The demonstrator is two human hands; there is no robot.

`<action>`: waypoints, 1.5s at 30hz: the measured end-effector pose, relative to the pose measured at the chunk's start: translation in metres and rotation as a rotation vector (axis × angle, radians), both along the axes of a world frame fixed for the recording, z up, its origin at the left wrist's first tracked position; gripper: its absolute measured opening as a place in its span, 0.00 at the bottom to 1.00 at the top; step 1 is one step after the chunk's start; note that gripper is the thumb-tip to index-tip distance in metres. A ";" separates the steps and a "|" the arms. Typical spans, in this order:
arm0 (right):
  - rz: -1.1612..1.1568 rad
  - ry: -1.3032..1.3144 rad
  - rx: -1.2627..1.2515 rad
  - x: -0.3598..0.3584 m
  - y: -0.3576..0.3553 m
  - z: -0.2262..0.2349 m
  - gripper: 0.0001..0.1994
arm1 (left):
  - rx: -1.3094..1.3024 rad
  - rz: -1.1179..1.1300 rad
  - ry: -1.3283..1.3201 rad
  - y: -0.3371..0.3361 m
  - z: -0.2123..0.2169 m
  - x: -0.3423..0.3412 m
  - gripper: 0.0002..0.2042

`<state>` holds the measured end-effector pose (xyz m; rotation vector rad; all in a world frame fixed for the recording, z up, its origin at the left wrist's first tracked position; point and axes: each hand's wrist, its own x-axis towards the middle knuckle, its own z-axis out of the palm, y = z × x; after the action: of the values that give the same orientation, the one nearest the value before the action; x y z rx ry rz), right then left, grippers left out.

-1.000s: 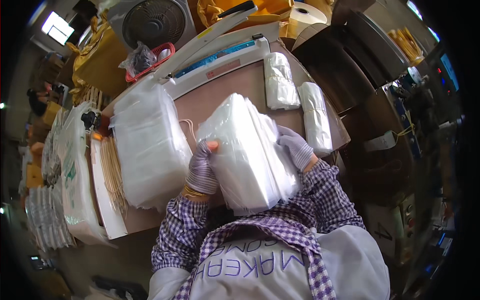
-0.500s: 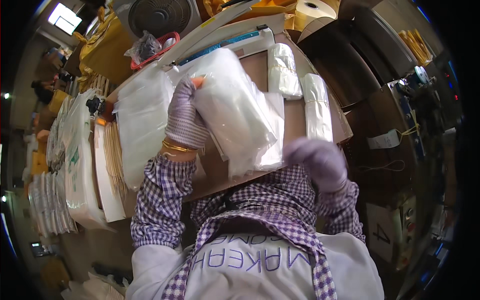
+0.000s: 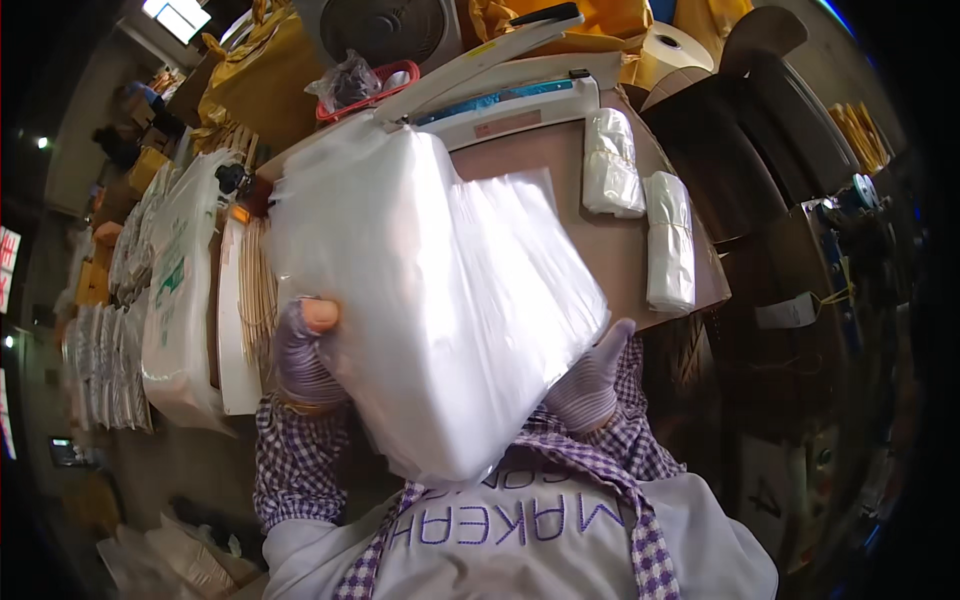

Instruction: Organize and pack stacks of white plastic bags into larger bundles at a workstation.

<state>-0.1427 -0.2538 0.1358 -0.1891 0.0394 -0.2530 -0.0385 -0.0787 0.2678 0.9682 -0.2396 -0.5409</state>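
A broad, fanned stack of clear plastic bags (image 3: 420, 290) is tilted up in front of my chest, above the tabletop. My left hand (image 3: 308, 355), in a striped glove with the thumb tip bare, grips its left edge with the thumb on top. At the lower right edge, my right hand (image 3: 588, 390) holds the stack from beneath. Its gloved thumb points up beside the corner, while the other fingers are hidden by the bags. Two rolled, banded bundles of clear bags, one farther (image 3: 613, 165) and one nearer (image 3: 670, 245), lie on the right of the brown table (image 3: 560, 150).
A bag sealer (image 3: 520, 110) with a raised white arm spans the table's back. Behind it are a red basket (image 3: 415, 72), a grey fan (image 3: 385, 30) and a film roll (image 3: 672, 48). Packed bags (image 3: 175, 290) stand at left; dark machinery (image 3: 790, 260) borders the right.
The bags have come nearer my chest and fanned wider, taking in those that lay at left. My left hand moved down and left; my right hand came in to the stack's lower right edge.
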 end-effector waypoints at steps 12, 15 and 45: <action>0.024 0.301 -0.468 0.086 -0.044 0.008 0.24 | 0.027 0.126 0.009 0.052 -0.068 0.007 0.20; -0.009 0.148 -0.666 0.152 -0.048 0.041 0.23 | 0.198 0.403 -0.131 0.091 -0.121 0.021 0.20; 0.398 0.413 -1.394 0.405 0.014 -0.009 0.19 | -0.124 0.650 0.537 0.097 -0.128 0.042 0.13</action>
<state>0.2625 -0.2401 0.1269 -1.6181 0.2310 0.2058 0.0037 0.0184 0.1394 0.6937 0.5071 -0.1658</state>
